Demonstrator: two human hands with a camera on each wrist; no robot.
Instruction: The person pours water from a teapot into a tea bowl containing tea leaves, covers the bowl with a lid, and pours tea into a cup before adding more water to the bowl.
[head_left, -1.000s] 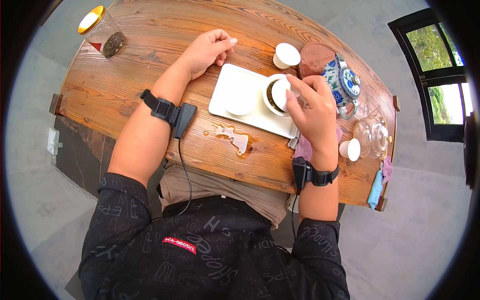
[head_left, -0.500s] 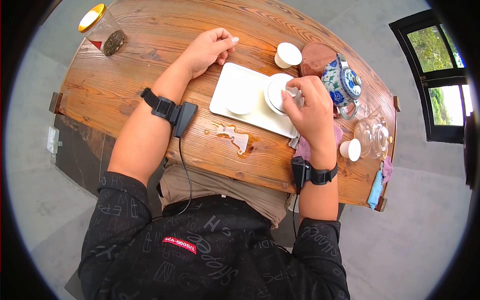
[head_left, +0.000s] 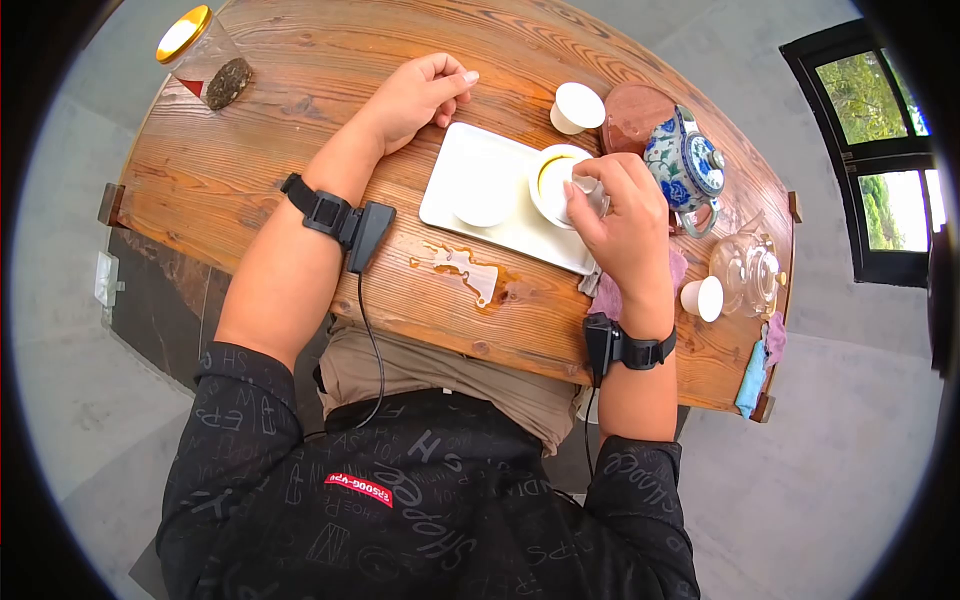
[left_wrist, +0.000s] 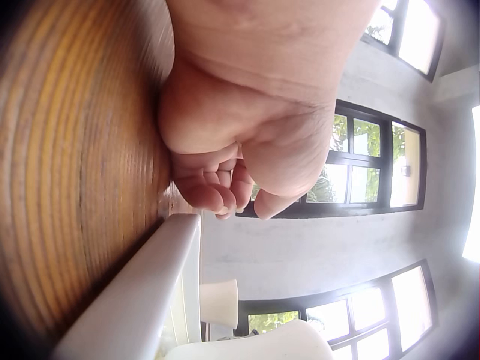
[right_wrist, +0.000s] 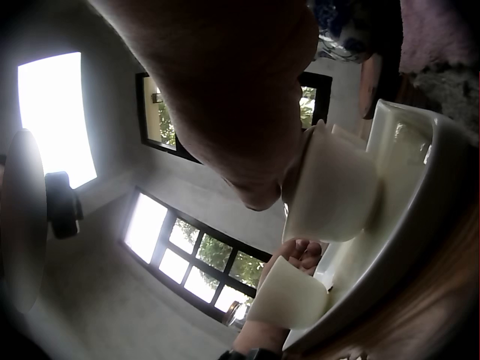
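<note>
My right hand pinches a white gaiwan lid over the gaiwan bowl, which stands on a white rectangular tray. A yellow crescent of tea shows along the bowl's left inner rim, beside the lid. Part of the lid is hidden behind the fingers. On the same tray, left of the gaiwan, sits a white cup. Past the tray's far left corner, my left hand rests on the wooden table, fingers loosely curled with nothing in them; the left wrist view shows its heel on the wood.
A blue-and-white teapot, a white cup and a brown round board stand right of the tray. Nearer are a glass teapot and another white cup. Spilled liquid lies before the tray. A gold-lidded jar stands far left.
The lid, first tipped up with dark leaves showing in the bowl, came down across the rim and now leaves a strip of yellow tea visible. My left hand stays in place.
</note>
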